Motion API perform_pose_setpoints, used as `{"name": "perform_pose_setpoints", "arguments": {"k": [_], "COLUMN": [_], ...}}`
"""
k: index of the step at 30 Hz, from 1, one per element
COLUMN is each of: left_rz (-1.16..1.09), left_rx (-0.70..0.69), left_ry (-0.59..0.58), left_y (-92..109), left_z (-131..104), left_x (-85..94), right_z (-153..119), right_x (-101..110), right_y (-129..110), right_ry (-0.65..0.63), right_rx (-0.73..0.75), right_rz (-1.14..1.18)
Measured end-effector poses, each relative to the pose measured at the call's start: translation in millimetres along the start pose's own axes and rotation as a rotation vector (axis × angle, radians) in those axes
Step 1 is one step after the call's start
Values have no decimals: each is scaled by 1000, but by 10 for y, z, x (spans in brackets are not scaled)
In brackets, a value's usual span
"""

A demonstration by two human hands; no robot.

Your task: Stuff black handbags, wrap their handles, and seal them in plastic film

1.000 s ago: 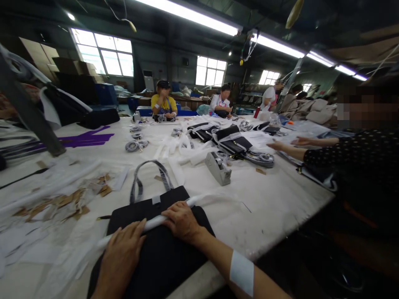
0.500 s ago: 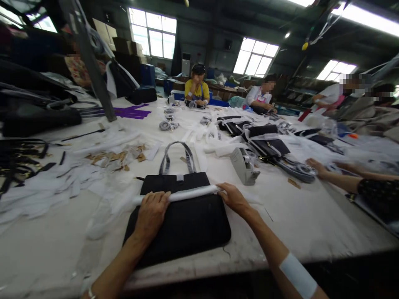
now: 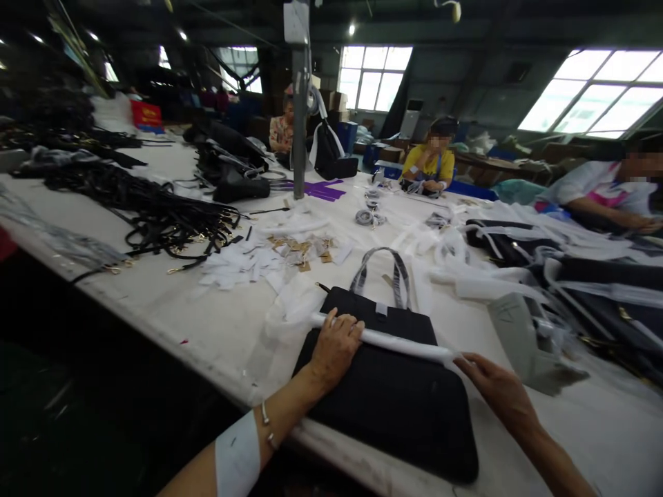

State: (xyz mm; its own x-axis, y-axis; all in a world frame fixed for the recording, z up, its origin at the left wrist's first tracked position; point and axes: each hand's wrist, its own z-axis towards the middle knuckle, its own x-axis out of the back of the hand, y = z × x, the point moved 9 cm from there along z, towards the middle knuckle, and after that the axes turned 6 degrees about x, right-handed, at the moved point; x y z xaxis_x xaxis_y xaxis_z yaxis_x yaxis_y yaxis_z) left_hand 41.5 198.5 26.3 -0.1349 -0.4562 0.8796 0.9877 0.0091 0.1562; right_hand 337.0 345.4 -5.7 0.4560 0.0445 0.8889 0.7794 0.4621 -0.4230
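Note:
A black handbag (image 3: 388, 407) lies flat at the table's front edge, its handles (image 3: 386, 259) wrapped in clear film and pointing away from me. Across its upper part runs a roll of white foam wrap (image 3: 404, 344). My left hand (image 3: 336, 348) is closed over the roll near its left end, pressing it against the bag. The fingers of my right hand (image 3: 489, 379) pinch the roll's right end just past the bag's side. A grey tape dispenser (image 3: 523, 338) stands to the right of the bag.
Black straps with gold clips (image 3: 181, 221) pile up on the left. White paper slips and brown tags (image 3: 280, 252) lie scattered beyond my left hand. More wrapped black bags (image 3: 611, 290) are at right. A metal post (image 3: 299, 124) rises from the table. Co-workers sit across it.
My view has swung to the left, so bag and hands appear further right. Both hands still hold the foam roll across the bag.

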Motion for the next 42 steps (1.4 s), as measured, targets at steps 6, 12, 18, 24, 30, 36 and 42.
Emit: {"name": "perform_pose_setpoints", "arguments": {"k": [6,12,18,24,30,36,42], "left_rz": [11,32,55,48,-6,-15,-133], "left_rx": [-11,11,33,128,-10,-49,-47], "left_ry": [-21,-32,11,74,87,-39,-286], "left_y": [25,-9,-41,-169,-68,31,-36], "left_z": [12,30,46,23,3,53,149], "left_x": [17,10,61,124,126,81,38], "right_z": [-94,-168,-65,-83,-134,-120,-187], "right_x": [88,578,7,-304,-273,-213,-99], "right_y": [237,-635,-1403,-1478,-1458,-1460,-1634], "right_ry": [-80,320,94,31,70,117,44], "right_rx": [24,274,414,439,434,407,484], "right_rz": [-106,-118,-5,-51,-10,51,18]}}
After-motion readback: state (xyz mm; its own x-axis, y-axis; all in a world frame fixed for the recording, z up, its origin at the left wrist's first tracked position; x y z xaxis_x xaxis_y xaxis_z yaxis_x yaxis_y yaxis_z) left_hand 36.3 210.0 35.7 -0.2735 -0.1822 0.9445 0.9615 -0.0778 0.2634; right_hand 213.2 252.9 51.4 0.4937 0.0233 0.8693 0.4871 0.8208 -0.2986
